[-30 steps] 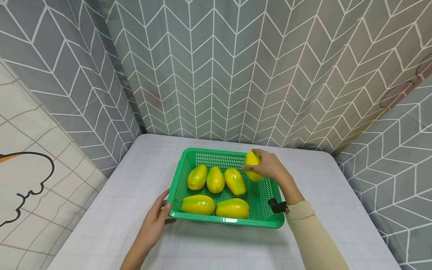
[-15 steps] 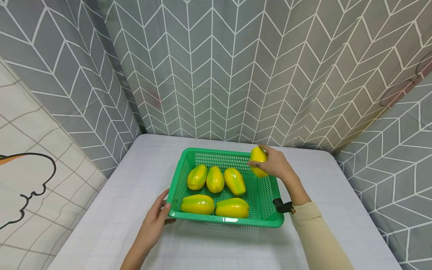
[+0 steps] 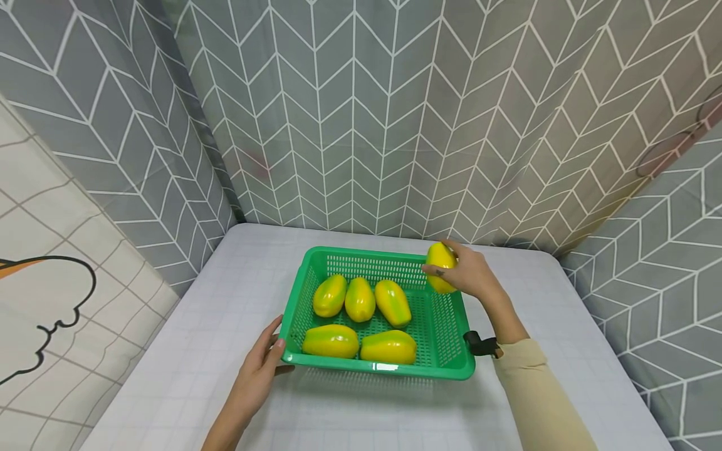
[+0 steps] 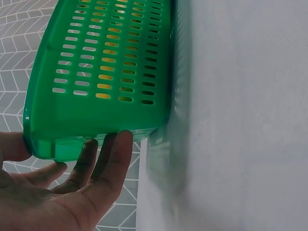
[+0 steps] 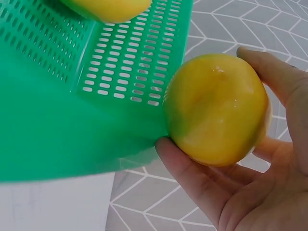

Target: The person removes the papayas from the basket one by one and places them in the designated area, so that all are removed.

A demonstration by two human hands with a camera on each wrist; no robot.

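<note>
A green plastic basket (image 3: 429,372) with slotted walls stands on the table. My left hand (image 3: 256,376) holds its near left corner; in the left wrist view the thumb lies at the rim of the basket (image 4: 86,115) and the fingers touch the wall below. Above the basket's far right corner, my right hand (image 3: 470,272) grips a yellow-green papaya (image 3: 440,255) between thumb and fingers. The right wrist view shows the rounded end of that papaya (image 5: 216,110) beside the basket wall. Several other papayas lie inside, including one (image 3: 360,300) in the back row and one (image 3: 388,347) along the front wall.
The table (image 3: 361,416) has a white cover. Grey patterned cloth (image 3: 350,125) hangs behind it and at both sides. A white cloth with a drawing (image 3: 45,313) is at the left. A black strap-like piece (image 3: 481,343) sits at my right wrist.
My right hand has moved right and slightly away with the papaya, toward the basket's far right corner. The left hand, the basket and the other papayas have stayed in place.
</note>
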